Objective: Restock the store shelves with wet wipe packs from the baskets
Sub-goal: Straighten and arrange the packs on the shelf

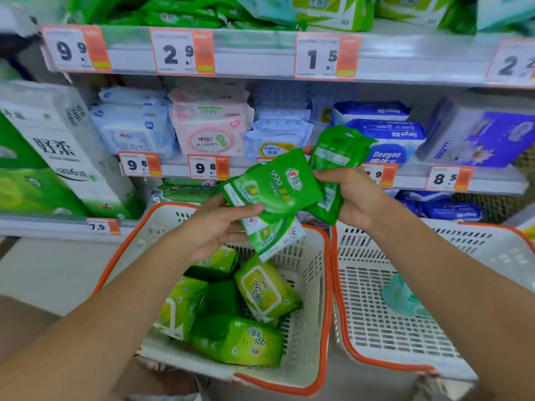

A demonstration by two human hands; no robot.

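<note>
My left hand [215, 227] grips a small stack of flat green wet wipe packs [272, 189] above the left basket [315, 285], thumb on the top pack. My right hand [354, 195] holds more green packs [335, 157] upright, just right of the first stack and in front of the middle shelf. Several larger green wipe packs [260, 287] lie loose in the left basket. The right basket [376, 314] holds a pale teal pack [401, 299], partly hidden by my right forearm.
The middle shelf [318, 172] carries white, pink and blue wipe packs behind price tags. The top shelf [260, 53] holds green packs. A big white and green tissue bundle [52, 157] stands at the left on a lower shelf. Both baskets have orange rims.
</note>
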